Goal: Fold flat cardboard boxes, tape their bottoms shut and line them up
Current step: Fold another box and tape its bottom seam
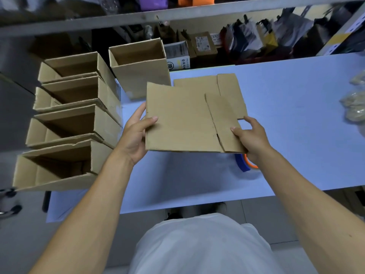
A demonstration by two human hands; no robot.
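a pale blue counter (286,115) carries the work. five folded boxes (75,119) stand open-topped along its left side, four in a near-to-far row and one more at the far end. a flat cardboard box (181,121) is held just above the counter's middle, over a further flat piece (227,84) lying behind it. its left edge is gripped by the left hand (136,133), thumb on top, and its near right flap is pinched by the right hand (250,137), fingers curled round it. a tape roll (245,163) lies partly hidden under the right hand. the step in hand is judged to be opening out a fresh flat; next, the sides should be pushed apart into a tube, so that the bottom flaps can be folded.
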